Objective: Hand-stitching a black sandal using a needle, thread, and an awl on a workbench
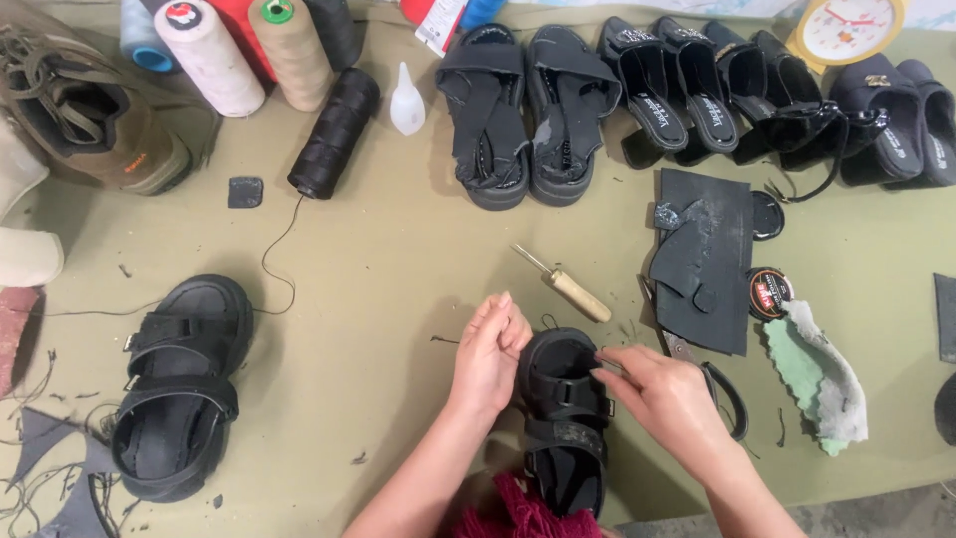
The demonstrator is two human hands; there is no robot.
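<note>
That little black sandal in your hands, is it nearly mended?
Not yet. Both hands, left hand and right hand, are on the sandal, pinching thin thread at its toe. Its match lies aside, untouched, and more pairs wait behind. None looks plainly finished.

Even, soft daylight fills the view, bright without harsh glare. The olive cloth-covered desk (398, 259) shows only faint, short shadows, falling leftward beside the fingers (498, 309). Focus stays sharp near the fingers; far corners bend slightly from the wide lens and soften a little.
</note>
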